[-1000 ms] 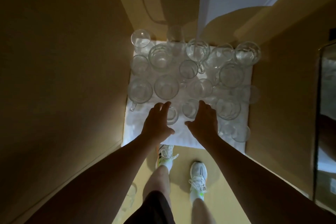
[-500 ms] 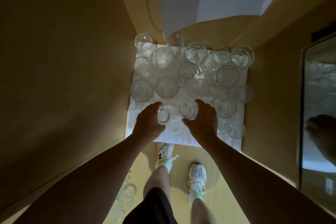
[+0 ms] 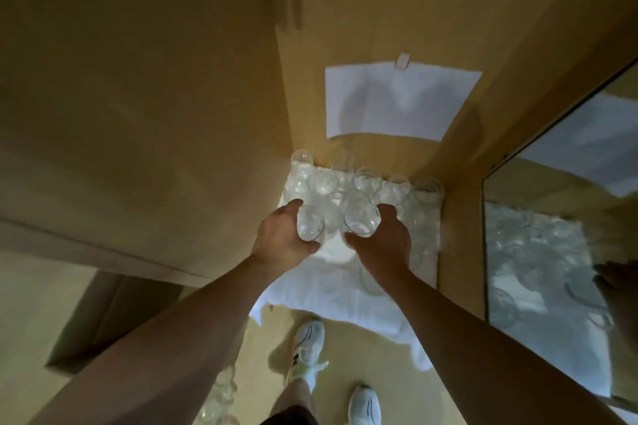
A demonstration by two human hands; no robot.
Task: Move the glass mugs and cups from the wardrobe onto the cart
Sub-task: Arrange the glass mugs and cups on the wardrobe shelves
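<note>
Dim wardrobe shelf (image 3: 428,134), white cloth (image 3: 331,290): your left hand (image 3: 281,238) and right hand (image 3: 379,245) are each curling fingers round a glass (image 3: 310,222) (image 3: 360,219), seemingly lifted near the front edge. Fragile, slippery; grip the walls.

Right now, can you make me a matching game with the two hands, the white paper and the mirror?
Things:
1. left hand
2. right hand
3. white paper sheet
4. wall mirror

Places or states:
A. stuck on the wooden back wall
B. grips the clear glass cup with the wider rim
C. stands at the far right, reflecting glasses
D. grips the narrower clear glass cup

Pairs: 1-D, 2-B, 3-A, 4-C
</note>
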